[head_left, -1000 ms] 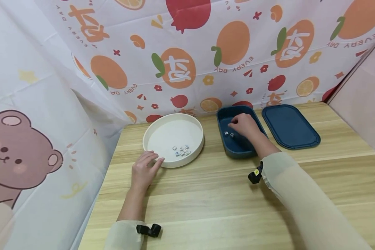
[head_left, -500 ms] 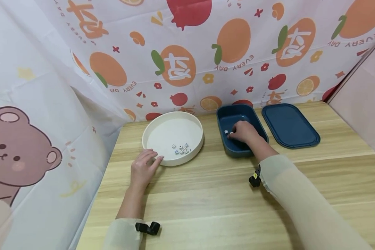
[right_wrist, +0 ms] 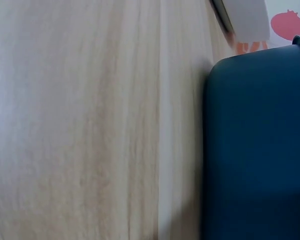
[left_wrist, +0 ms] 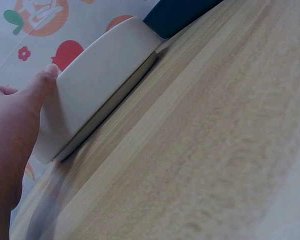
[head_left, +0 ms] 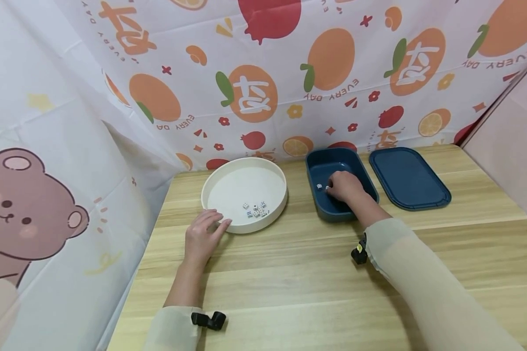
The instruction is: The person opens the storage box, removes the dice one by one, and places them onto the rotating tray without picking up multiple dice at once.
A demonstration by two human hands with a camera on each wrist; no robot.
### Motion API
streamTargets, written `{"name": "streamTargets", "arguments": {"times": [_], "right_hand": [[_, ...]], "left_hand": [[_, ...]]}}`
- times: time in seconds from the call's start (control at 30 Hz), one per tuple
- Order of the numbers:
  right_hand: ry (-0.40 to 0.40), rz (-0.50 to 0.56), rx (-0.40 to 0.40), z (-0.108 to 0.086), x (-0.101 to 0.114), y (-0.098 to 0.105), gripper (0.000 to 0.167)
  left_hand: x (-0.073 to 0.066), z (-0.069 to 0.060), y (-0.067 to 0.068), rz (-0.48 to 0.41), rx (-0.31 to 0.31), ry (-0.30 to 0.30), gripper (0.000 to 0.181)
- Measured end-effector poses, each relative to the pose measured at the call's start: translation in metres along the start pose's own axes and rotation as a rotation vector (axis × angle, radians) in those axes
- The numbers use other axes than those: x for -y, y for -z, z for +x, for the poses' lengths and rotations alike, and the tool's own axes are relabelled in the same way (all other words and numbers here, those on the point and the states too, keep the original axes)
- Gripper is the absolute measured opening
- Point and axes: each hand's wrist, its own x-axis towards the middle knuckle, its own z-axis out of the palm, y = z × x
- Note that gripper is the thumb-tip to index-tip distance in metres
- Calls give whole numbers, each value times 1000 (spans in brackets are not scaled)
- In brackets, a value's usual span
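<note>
In the head view my left hand [head_left: 200,237] rests at the near left rim of a round white tray [head_left: 230,183]. Its thumb touches the rim, as the left wrist view shows too. Several small white dice [head_left: 259,210] lie together in the near part of this tray. My right hand [head_left: 348,187] reaches down into a dark blue rectangular box [head_left: 334,214]. Its curled fingertips pinch a white die [head_left: 327,187], which they partly hide. Just left of that die, another die [head_left: 319,186] lies on the box floor. The right wrist view shows only the box's outer wall, not the hand.
A flat dark blue lid [head_left: 409,178] lies on the wooden table [head_left: 281,292] to the right of the box. A fruit-printed cloth [head_left: 285,97] hangs behind the tray and box. On the left hangs a white cloth with a bear [head_left: 30,209].
My right hand has lowered into the box, bringing its fingertips from above the dice onto the right-hand one. The left hand stays at the tray rim.
</note>
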Motion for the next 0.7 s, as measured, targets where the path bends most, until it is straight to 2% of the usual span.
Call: {"name": "streamTargets", "arguments": {"times": [0.27,0.53,0.7], "right_hand": [[-13,50,-39,1,-1,1,25],[-53,98,-46,0,-2,3,26],[-18,112,-127,-1,7,7,28]], "left_hand": [[-1,0,3,-9,-3,13,26],[-2,-1,1,-17,2,16,26],[-1,-1,1,-22,-2,6,27]]}}
